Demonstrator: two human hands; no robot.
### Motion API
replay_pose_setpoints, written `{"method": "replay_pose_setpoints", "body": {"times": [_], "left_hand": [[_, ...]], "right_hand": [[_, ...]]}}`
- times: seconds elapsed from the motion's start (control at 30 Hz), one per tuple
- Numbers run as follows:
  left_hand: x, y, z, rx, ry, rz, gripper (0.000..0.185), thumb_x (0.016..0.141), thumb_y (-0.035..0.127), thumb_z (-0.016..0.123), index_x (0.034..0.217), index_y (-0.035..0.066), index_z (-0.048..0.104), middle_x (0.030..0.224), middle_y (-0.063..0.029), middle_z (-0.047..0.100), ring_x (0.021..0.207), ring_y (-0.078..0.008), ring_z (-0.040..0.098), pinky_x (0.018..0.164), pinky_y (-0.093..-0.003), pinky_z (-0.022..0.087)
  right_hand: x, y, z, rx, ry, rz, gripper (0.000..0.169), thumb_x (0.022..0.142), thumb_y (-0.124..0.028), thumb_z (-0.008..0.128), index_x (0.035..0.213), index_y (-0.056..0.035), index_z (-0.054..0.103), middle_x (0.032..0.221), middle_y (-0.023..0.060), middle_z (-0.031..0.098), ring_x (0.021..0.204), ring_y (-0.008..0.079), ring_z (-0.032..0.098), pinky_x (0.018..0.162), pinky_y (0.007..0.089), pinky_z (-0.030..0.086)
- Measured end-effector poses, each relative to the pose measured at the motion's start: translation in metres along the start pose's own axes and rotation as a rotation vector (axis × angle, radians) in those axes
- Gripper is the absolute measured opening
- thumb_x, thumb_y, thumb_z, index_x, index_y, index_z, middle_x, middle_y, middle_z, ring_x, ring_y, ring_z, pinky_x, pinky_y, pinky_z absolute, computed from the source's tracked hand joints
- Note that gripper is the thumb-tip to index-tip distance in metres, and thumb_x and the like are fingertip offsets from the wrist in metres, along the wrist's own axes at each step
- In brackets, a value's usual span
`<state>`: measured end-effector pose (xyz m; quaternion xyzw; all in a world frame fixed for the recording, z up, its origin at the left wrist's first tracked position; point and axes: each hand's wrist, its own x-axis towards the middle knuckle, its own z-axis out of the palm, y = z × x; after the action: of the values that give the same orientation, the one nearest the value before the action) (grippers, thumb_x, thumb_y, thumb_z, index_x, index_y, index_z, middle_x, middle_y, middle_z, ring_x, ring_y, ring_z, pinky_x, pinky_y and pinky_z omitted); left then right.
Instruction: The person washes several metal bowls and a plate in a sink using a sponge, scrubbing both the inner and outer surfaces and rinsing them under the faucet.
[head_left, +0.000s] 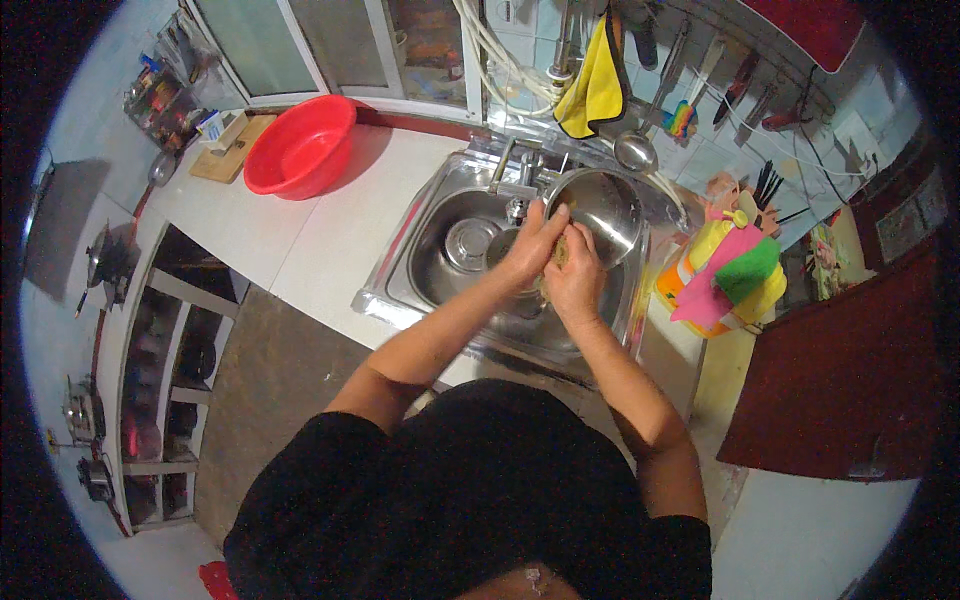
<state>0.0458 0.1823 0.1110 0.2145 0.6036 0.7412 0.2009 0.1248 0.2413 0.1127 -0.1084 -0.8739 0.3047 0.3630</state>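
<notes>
A round stainless steel basin (611, 217) is tilted up on its side above the right part of the steel sink (431, 281). My left hand (536, 246) grips its near-left rim, thumb up along the edge. Against the rim, close beside the left hand, my right hand (576, 274) is curled around a rough yellow-brown scrubbing pad (559, 251). The fingers partly cover the pad. In the sink's bottom sits a round drain strainer (472, 244). Below my hands, other metal shapes in the sink are too hidden to name.
The faucet (529, 169) stands behind the sink. A red plastic basin (300, 150) and a wooden board (229, 154) lie on the left counter. Right of the sink is a container draped with colored cloths (727, 277). A yellow towel (596, 82) and a ladle (636, 150) hang on the wall.
</notes>
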Motion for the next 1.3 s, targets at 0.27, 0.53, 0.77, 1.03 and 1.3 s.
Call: {"method": "replay_pose_setpoints", "body": {"times": [0.27,0.53,0.77,1.03,1.3], "left_hand": [[0.001,0.035,-0.039,0.094,-0.017,-0.051,0.048,0.085,0.041,0.052,0.105,-0.001,0.037,0.097,-0.0152,0.051,0.088,-0.0206,0.049,0.072,-0.0325,0.044],[-0.004,0.057,-0.107,0.262,0.025,0.132,0.037,0.088,0.033,0.048,0.103,-0.001,0.041,0.089,-0.0128,0.055,0.082,-0.0169,0.052,0.075,-0.0305,0.042],[-0.026,0.051,-0.145,0.305,0.194,0.146,0.045,0.088,0.036,0.046,0.113,0.0,0.038,0.099,-0.0198,0.054,0.095,-0.0278,0.053,0.083,-0.0367,0.04],[-0.042,0.055,-0.209,0.225,0.353,0.055,0.044,0.085,0.032,0.055,0.11,0.0,0.037,0.09,-0.0142,0.055,0.076,-0.0203,0.057,0.059,-0.0309,0.047],[-0.042,0.061,-0.284,0.259,0.252,-0.063,0.048,0.075,0.014,0.059,0.115,0.0,0.036,0.101,-0.0156,0.055,0.094,-0.022,0.053,0.079,-0.0327,0.045]], "right_hand": [[0.018,-0.004,-0.009,-0.106,-0.046,-0.323,0.027,0.07,-0.006,0.06,0.097,-0.0047,0.055,0.096,0.0122,0.057,0.093,0.0322,0.055,0.091,0.042,0.041],[0.034,-0.022,0.013,-0.219,-0.226,-0.693,0.028,0.068,-0.005,0.062,0.095,-0.0041,0.056,0.101,0.0102,0.056,0.098,0.0288,0.054,0.091,0.0407,0.041],[0.018,-0.1,0.085,0.238,-0.199,-0.163,0.029,0.066,-0.001,0.06,0.094,-0.0011,0.052,0.097,0.0161,0.05,0.097,0.0362,0.049,0.087,0.0419,0.04],[0.023,-0.12,0.14,0.192,-0.408,-0.275,0.034,0.067,-0.002,0.06,0.099,-0.0009,0.05,0.099,0.015,0.052,0.093,0.0361,0.052,0.08,0.042,0.042],[0.074,-0.143,0.145,-0.487,-0.613,-0.897,0.015,0.078,-0.009,0.048,0.082,-0.0012,0.06,0.087,0.0097,0.059,0.083,0.0271,0.054,0.069,0.0397,0.041]]}}
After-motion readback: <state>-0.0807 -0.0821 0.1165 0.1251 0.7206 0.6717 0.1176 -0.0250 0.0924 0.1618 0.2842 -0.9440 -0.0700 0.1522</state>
